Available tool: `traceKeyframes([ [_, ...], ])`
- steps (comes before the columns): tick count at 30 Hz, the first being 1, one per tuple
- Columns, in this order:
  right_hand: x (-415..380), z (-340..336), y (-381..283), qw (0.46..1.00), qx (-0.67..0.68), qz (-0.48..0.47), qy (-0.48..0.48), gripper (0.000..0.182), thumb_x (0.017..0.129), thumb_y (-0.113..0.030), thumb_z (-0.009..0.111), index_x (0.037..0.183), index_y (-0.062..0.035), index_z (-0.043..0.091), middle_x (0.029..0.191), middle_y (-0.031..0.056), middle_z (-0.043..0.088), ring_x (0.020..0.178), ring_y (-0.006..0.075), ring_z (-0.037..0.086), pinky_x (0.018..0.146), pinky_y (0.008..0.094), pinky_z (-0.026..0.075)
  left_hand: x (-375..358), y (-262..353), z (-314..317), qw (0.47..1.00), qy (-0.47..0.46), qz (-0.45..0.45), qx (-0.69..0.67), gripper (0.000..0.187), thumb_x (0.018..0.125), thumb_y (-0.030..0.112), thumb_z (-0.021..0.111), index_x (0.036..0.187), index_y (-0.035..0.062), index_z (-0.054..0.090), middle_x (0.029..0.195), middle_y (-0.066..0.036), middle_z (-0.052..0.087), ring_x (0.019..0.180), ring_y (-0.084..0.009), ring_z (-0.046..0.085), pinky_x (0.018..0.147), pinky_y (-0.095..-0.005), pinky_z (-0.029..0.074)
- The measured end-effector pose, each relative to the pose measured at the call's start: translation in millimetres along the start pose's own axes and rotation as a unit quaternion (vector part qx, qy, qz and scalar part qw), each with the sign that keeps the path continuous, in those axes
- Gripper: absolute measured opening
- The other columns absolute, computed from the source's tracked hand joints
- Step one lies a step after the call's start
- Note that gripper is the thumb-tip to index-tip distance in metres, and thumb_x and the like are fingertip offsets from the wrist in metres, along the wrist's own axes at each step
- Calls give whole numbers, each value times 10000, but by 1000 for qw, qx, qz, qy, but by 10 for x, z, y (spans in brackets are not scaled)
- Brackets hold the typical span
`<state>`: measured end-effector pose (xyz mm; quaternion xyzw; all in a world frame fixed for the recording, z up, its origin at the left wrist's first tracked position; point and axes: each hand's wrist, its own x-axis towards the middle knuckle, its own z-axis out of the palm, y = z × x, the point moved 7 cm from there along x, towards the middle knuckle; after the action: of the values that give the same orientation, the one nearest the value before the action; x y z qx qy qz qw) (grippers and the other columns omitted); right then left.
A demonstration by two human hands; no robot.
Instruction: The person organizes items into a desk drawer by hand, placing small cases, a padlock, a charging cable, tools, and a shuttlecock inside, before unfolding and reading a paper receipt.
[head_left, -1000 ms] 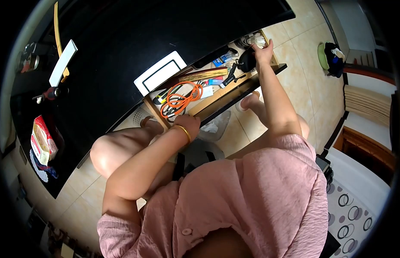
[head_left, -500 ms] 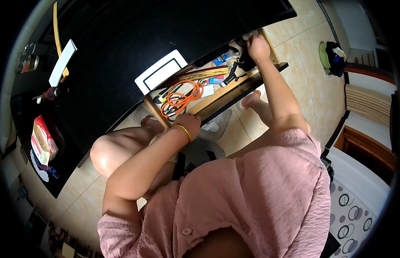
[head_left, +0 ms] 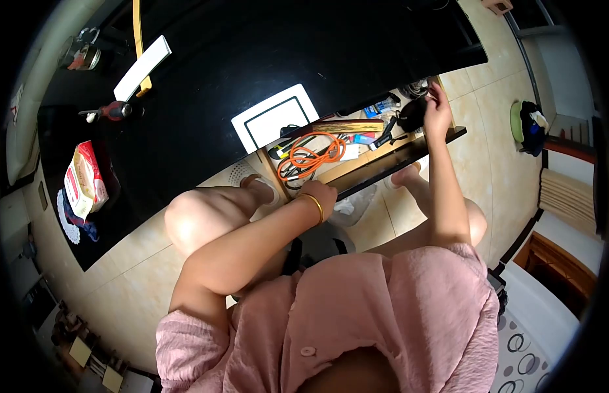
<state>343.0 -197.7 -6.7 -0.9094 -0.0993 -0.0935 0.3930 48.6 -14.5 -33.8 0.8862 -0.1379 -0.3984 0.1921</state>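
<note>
An open drawer (head_left: 357, 171) juts from under the black table. My left hand (head_left: 317, 191), with a gold bangle at the wrist, is closed over the left end of the drawer's front panel. Over the drawer's right end is my right hand (head_left: 438, 116), its fingers apart, beside a black item (head_left: 414, 116) and the right side wall. No object shows in it. A coiled orange cable (head_left: 311, 157) lies in the left part. Farther right are a long brownish strip (head_left: 357, 126), a blue-and-white packet (head_left: 383, 106) and a black strap (head_left: 384, 135).
A white panel with a dark outline (head_left: 275, 118) rests at the edge of the black table (head_left: 186, 131). Toward the left are a red-and-white tissue pack (head_left: 85, 180) and a white strip (head_left: 142, 68). Below the drawer, a clear plastic bin (head_left: 357, 208) stands between my legs.
The view has shifted, so the scene sits lower and further right. My right hand has moved slightly right, and its curled fingers have spread. The left hand stays on the drawer front.
</note>
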Motion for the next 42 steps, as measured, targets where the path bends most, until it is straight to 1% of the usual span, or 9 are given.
traceKeyframes([
  [5,-216,-360,-1079,957,240,-13,161,166,899,-32,471,1027,3,571,962,72,624,883,128,597,793,245,463,45,-13,42,1000,9,6,2,260,806,166,517,1006,13,579,939,-172,655,896,-313,627,768,-407,493],
  [8,-341,-129,-2430,946,284,-157,20,169,898,-48,511,1036,-53,610,914,33,625,717,56,547,630,175,437,-17,-8,-8,1000,6,4,0,260,803,156,511,1005,5,574,933,-183,652,894,-315,626,771,-406,492],
  [11,-446,579,-3487,908,123,-390,-93,295,728,-156,615,1021,-131,642,954,83,615,930,258,571,828,357,470,2,10,14,1000,7,7,-8,255,805,150,505,1000,1,572,934,-194,649,892,-320,625,768,-410,492],
  [16,-657,1858,-4412,836,127,-513,-147,475,746,-179,628,1214,-160,551,1240,80,523,1162,291,464,955,381,419,55,-2,43,1000,24,15,-6,277,816,164,504,1022,-8,569,948,-199,646,899,-333,622,754,-422,495],
  [22,-685,2664,-4634,813,-56,-512,-272,329,825,-265,605,1146,-192,615,1129,53,577,1078,258,511,875,363,454,122,-11,137,999,-45,-14,10,289,869,128,462,1120,24,561,1031,-140,650,990,-270,610,814,-368,488],
  [28,-509,2301,-4304,824,3,-551,-128,219,873,-294,539,912,-133,682,829,74,629,830,230,595,729,363,496,144,-31,160,1000,16,-12,-17,274,852,180,481,1052,34,598,993,-154,655,941,-287,623,788,-391,492],
  [32,-300,1481,-3522,913,216,-261,-226,253,909,-233,490,881,-32,640,796,77,647,697,241,623,644,349,501,76,-1,58,999,32,7,3,267,828,234,512,979,37,610,935,-155,662,898,-306,627,768,-412,492],
  [36,-648,755,-2588,865,358,55,-347,279,958,-251,461,974,-11,601,741,28,603,606,75,541,551,227,445,64,6,58,999,35,3,10,263,822,231,523,977,39,611,931,-156,662,898,-310,624,769,-412,492],
  [42,-1157,-115,-1690,935,238,107,-239,240,934,-213,521,917,2,625,688,39,606,604,94,567,545,241,445,37,103,-335,994,93,47,-45,431,862,344,564,1125,6,518,901,-160,637,877,-286,624,761,-374,498],
])
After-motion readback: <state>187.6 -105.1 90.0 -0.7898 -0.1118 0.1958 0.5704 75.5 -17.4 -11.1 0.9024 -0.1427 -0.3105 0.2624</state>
